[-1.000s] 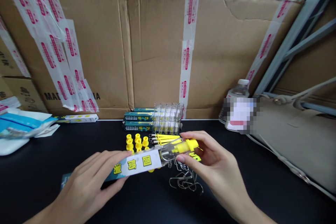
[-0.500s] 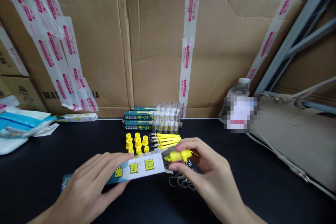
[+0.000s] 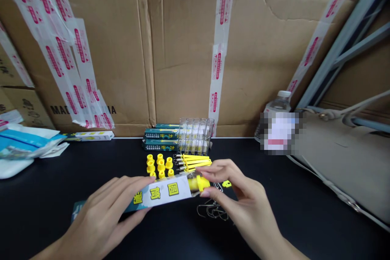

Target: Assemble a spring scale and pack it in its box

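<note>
My left hand is wrapped round a long white and teal box with yellow characters, held slightly tilted above the black table. At the box's right end, my right hand pinches a yellow plastic cap, and a clear part shows between the cap and the box opening. Just beyond the box sit several yellow caps in rows. Beside them lie several yellow strips with metal ends. Several metal hooks are under and beside my right hand, along with a small yellow piece.
Clear tubes stand in front of stacked teal boxes against a large cardboard box. A bottle and a beige bag are at the right. A blue and white package lies at the left.
The yellow cap has moved left, closer against the box's open end, with my right fingers on it. The small yellow piece now shows beside my right hand. My left hand has barely moved.
</note>
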